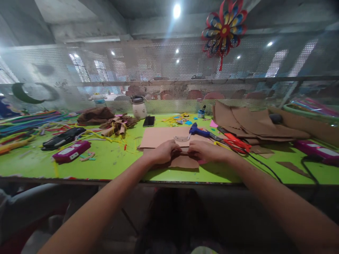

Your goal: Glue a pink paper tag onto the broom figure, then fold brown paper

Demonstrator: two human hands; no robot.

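Note:
My left hand (162, 151) and my right hand (205, 151) meet over a small brown paper piece (184, 161) lying on the green table (113, 162). Both hands pinch its upper edge, fingertips almost touching. Behind them lies a larger brown sheet (161, 135) with a clear curved ruler (181, 138) on it. A blue glue gun (198, 131) rests just beyond my right hand.
Red scissors (235, 143) and a stack of brown sheets (254, 121) lie to the right. A black phone (148, 121), a white jar (139, 107), paper rolls (116, 127) and pink boxes (71, 151) are left. A black cable (265, 167) runs right. Mesh screen behind.

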